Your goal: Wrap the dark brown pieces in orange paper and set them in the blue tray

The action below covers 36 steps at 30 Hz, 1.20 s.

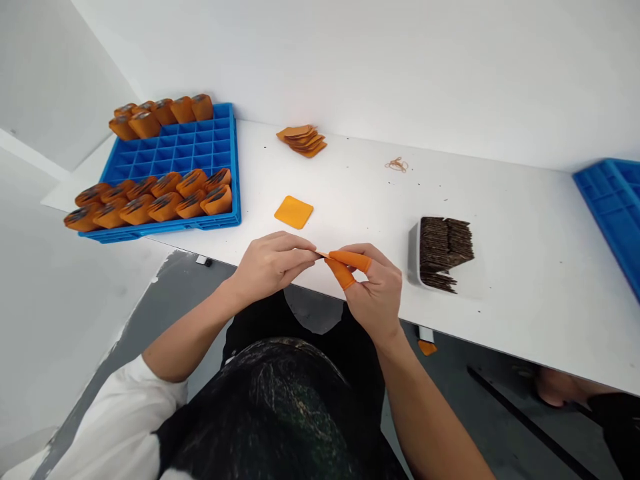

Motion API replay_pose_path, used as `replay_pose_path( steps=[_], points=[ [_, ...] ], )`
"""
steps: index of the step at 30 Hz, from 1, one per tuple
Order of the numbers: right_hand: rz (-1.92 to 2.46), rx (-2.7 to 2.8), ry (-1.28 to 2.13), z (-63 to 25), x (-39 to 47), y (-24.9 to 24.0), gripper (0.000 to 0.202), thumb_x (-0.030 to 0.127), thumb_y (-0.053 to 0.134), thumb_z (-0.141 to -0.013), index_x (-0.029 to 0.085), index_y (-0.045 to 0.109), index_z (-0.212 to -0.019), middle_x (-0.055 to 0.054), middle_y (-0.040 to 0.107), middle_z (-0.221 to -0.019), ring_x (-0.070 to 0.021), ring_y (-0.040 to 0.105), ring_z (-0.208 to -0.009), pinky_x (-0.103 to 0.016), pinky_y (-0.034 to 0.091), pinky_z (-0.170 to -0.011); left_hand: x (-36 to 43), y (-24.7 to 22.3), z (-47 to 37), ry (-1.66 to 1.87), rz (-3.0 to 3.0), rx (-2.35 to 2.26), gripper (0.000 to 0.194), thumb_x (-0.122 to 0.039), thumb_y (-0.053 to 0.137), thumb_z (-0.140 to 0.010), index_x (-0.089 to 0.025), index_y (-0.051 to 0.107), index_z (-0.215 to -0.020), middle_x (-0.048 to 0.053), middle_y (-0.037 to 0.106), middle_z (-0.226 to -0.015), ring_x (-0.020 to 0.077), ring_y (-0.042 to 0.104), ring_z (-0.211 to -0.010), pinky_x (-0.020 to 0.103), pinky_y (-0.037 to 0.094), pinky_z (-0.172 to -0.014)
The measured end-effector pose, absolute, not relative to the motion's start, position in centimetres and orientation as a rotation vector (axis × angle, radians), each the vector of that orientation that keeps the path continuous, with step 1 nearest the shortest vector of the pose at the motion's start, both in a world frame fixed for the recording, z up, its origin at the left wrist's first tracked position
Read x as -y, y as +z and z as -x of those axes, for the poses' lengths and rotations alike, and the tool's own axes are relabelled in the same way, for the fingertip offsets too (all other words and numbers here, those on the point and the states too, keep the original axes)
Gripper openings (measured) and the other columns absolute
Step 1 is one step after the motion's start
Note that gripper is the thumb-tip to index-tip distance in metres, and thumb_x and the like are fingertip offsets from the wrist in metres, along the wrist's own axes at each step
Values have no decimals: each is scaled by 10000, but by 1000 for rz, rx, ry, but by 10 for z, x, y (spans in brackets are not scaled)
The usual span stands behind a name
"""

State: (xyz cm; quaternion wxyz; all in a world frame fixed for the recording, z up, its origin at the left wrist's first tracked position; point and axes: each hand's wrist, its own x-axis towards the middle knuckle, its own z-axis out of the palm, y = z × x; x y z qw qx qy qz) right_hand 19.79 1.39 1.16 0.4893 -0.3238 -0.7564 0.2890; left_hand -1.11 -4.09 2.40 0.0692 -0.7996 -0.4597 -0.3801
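Note:
My left hand (273,263) and my right hand (376,288) meet fingertip to fingertip over the front edge of the table. Between them they pinch a thin flat piece (323,255), seen nearly edge-on, with orange and a dark underside showing; its kind is hard to make out. Orange finger cots (353,260) cover the thumb and index finger of my right hand. Just beyond my left hand, a square orange sheet (294,212) lies flat. To the right stands a white tub (415,257) packed with thin dark brown squares (445,245).
A blue gridded crate (236,180) at the left holds rows of orange bundles (166,205). Toward the wall lie a loose stack of orange sheets (303,140) and rubber bands (397,165). Another blue crate (613,213) is at the right edge. Dark crumbs dot the white table (525,267).

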Motion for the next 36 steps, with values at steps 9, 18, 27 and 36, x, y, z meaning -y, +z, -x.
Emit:
replay_pose_path(
  steps=[9,18,27,36],
  points=[
    [926,1736,709,-214,-30,-17,93,316,788,-956,252,822,-1014,-32,763,-1040,-130,655,-749,-309,560,-663,67,109,120,-977,1580,2082,91,-272,755,-900,-200,787,-945,-5,798,-862,176,716,-738,330,571,-691],
    [1091,1702,763,-219,-36,-53,238,448,755,-951,222,827,-974,-64,768,-1019,-154,650,-728,-338,565,-640,49,107,155,-500,1525,2377,342,-264,699,-924,-202,720,-1260,40,828,-1127,263,740,-1026,474,586,-1011],
    [1098,1672,785,-220,-37,-55,235,446,763,-945,221,828,-965,-62,770,-1020,-159,660,-751,-337,558,-649,42,112,155,-616,1584,2439,282,-238,697,-907,-172,783,-1167,18,824,-1086,181,679,-901,373,578,-952],
    [1096,1675,775,-220,-37,-56,259,466,758,-942,216,825,-951,-69,777,-1000,-170,671,-756,-341,562,-645,36,109,162,-588,1527,2404,253,-267,679,-971,-179,775,-1188,39,816,-1182,215,682,-996,426,555,-1035]
  ],
)
